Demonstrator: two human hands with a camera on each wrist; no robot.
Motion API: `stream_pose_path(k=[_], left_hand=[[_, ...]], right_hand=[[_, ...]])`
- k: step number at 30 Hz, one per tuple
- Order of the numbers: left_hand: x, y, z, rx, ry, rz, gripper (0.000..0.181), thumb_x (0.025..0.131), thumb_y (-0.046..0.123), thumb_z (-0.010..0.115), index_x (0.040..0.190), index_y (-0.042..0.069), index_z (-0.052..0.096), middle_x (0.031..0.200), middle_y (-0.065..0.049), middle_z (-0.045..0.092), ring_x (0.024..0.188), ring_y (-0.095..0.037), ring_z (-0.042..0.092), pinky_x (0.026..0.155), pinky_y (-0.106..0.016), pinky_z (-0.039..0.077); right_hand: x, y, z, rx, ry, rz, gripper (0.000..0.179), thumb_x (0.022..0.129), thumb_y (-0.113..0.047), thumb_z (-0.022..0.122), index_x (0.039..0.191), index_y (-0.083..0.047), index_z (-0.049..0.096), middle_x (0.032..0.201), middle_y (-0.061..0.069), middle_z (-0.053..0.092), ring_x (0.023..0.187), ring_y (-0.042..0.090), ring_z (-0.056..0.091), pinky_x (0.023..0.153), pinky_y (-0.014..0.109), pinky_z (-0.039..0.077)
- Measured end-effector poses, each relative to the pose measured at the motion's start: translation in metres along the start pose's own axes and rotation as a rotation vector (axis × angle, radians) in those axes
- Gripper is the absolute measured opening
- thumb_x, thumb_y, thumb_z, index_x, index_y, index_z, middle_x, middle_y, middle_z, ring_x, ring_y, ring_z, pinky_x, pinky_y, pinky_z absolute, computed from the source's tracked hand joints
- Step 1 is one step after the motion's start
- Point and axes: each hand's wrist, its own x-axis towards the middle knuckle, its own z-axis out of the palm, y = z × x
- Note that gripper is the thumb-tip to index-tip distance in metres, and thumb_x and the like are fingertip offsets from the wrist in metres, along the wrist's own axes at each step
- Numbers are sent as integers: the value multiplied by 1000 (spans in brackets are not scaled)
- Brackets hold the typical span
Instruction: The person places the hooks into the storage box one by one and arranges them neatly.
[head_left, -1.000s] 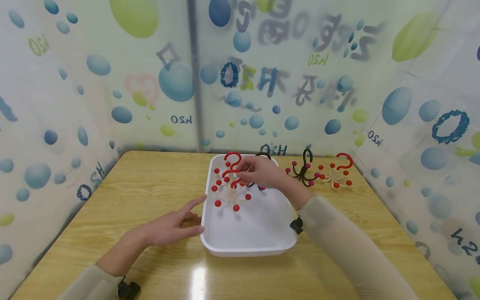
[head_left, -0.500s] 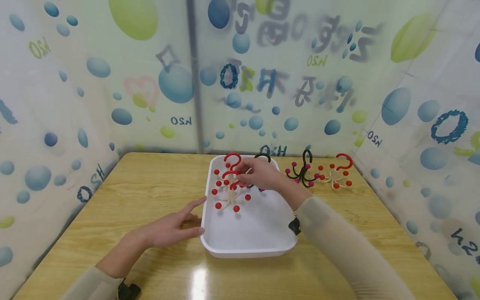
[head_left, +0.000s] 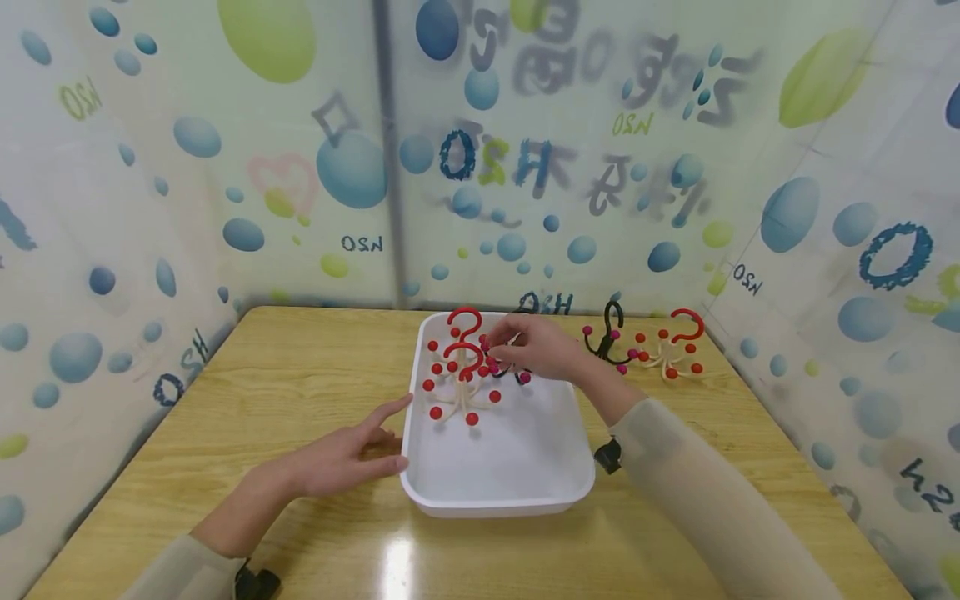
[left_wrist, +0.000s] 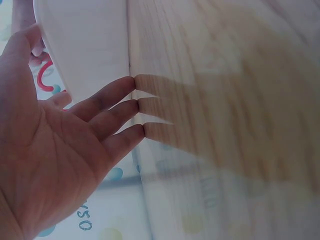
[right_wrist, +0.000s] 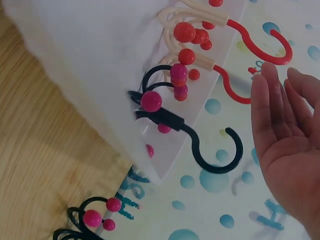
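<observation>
My left hand (head_left: 345,454) rests against the left side of a white tray (head_left: 510,458). In the left wrist view its thumb is at the rim and its fingertips touch low on the wall. Two cream claw hangers with red hooks and red ball tips, one nearer (head_left: 462,398) and one behind it (head_left: 466,317), stand in the tray's left half. Beside them is a black claw hanger (right_wrist: 167,119) with magenta balls, partly hidden by my right hand (head_left: 542,348) in the head view. That hand holds nothing, its fingers extended just off a red hook (right_wrist: 235,90).
On the wooden table (head_left: 322,358), right of the tray, stand another black claw hanger (head_left: 604,346) with magenta balls and another cream one (head_left: 666,354) with a red hook. A patterned wall (head_left: 300,242) rises behind the table and along both sides.
My right hand has let go of the nearer cream hanger's red hook and moved right, over the black hanger. The cream hanger now stands by itself. My left hand stays put.
</observation>
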Motion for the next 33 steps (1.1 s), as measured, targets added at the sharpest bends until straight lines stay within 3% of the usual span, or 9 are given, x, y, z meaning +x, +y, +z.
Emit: stream_pose_path(k=[7,10,20,28,33], left_hand=[[-1,-1,-1,1,4,-1,89,108,52,67,177,32,14,153,-17,67,142,-41,64,120,-69,46],[-1,-1,-1,-5,0,-10,90,107,54,67,177,32,15,153,-17,67,142,-41,63,120,-69,46],[-1,-2,0,-6,-5,-7,89,107,54,67,177,33,14,153,-17,66,144,-41,63,121,-69,44],[1,-3,1,-3,-4,-4,90,107,55,67,177,33,14,154,-17,66,144,-41,62,121,-69,44],[1,-4,0,2,-1,4,90,107,55,67,177,33,14,152,-16,67,142,-40,64,121,-68,45]], right_hand=[[-17,19,-13,-19,48,12,24,107,-24,74,128,-14,73,123,8,74,96,22,75,90,44,68],[-25,29,-18,-6,62,21,23,107,-24,74,127,-13,73,121,10,75,96,26,77,90,49,68],[-50,66,-38,25,120,81,27,108,-25,73,130,-9,74,123,16,75,97,30,77,89,45,68],[-75,96,-61,32,171,122,32,108,-29,73,131,-6,71,113,12,78,95,29,74,82,34,65],[-97,118,-76,14,207,156,39,108,-32,72,135,-4,70,117,15,78,96,28,75,83,33,65]])
